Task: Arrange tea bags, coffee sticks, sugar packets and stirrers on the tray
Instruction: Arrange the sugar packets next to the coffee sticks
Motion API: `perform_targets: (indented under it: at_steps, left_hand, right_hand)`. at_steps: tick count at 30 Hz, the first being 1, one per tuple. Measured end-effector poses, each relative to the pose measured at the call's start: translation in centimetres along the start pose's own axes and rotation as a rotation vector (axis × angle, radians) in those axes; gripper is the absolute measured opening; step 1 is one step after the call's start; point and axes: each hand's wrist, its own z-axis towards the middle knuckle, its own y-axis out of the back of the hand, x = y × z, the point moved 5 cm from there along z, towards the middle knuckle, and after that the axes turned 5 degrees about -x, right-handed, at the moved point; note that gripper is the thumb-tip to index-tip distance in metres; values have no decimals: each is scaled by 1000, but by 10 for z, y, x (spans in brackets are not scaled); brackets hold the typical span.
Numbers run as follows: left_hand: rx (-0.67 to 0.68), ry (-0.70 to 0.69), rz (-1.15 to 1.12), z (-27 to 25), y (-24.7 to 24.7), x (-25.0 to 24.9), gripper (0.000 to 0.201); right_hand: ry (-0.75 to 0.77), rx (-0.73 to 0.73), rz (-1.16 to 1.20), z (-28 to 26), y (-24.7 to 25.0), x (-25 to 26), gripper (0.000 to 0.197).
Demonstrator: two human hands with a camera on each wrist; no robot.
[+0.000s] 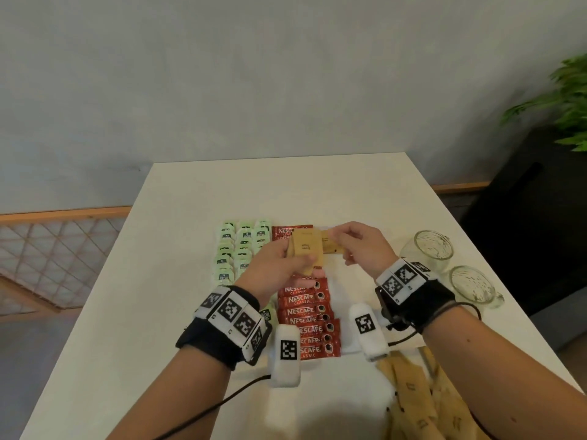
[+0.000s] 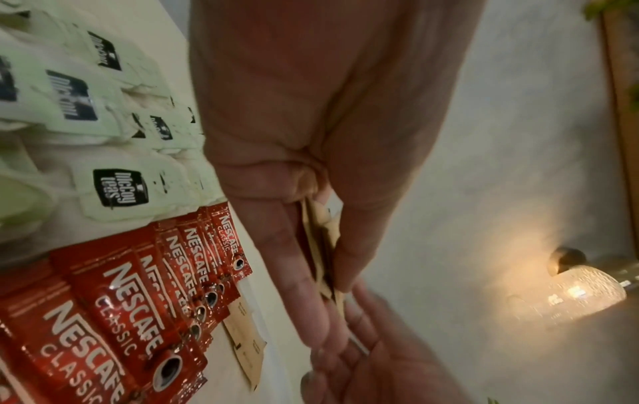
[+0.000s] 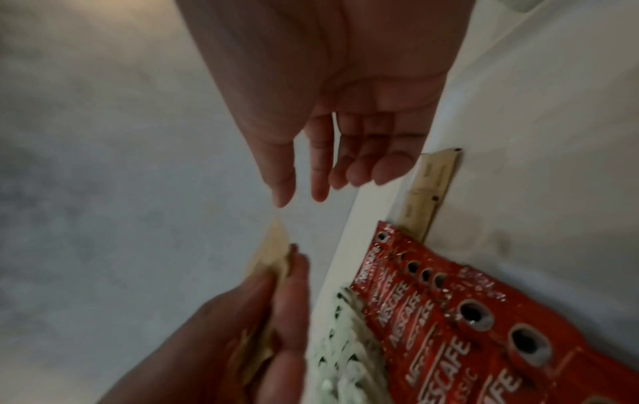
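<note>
From the head camera, the left hand (image 1: 279, 268) holds a small stack of tan sugar packets (image 1: 306, 250) above the tray (image 1: 341, 281), thumb on top and fingers curled beneath. The right hand (image 1: 359, 246) is just beside the stack, thumb and forefinger at its far edge; whether they have hold of a packet cannot be told here. Below them the tea bags (image 1: 243, 246) lie in rows at the left of the tray and the coffee sticks (image 1: 306, 315) run down its middle. More sugar packets (image 1: 419, 398) lie loose on the table (image 1: 143, 312), and two glass cups (image 1: 427, 247) stand to the right.

The left wrist camera shows the left hand's fingers (image 2: 301, 276) and thumb pinching the packets edge-on, with one sugar packet (image 2: 247, 352) already laid beside the coffee sticks (image 2: 145, 295).

The right wrist camera shows the right hand (image 3: 345, 114) loosely open and holding nothing, its thumb and forefinger just short of the stack's corner (image 3: 273, 246).

The risk, as a judgement: pulling one packet from so thin a stack may drag a second along, or loosen the left hand's pinch so that packets drop onto the laid rows and knock them askew.
</note>
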Motion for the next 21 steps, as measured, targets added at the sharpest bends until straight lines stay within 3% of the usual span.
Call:
perform_targets:
  at_steps: [4,7,11,15,17,21]
  left_hand:
    - [47,-24,142,-11,-13,-3,26]
    - [0,-51,212,-16,-12,-8,31]
    - [-137,-97,138,-21,0,-17,28]
    - [-228,-152,45,-28,4,-26,25]
    - [-238,-179,86,-30,1,-29,24]
    - [-245,-229,217,-31,-4,-33,21]
  right_hand:
    - [123,146,-62,-18,-9,22,13]
    - [174,123,-69,-27,-1,27,3]
    - [143,83,-39,-35,15,20,10]
    - [113,156,-100,-50,11,11,15]
    - [96,204,-74,-60,9,8,8]
    - [86,135,-18,-60,19,5,21]
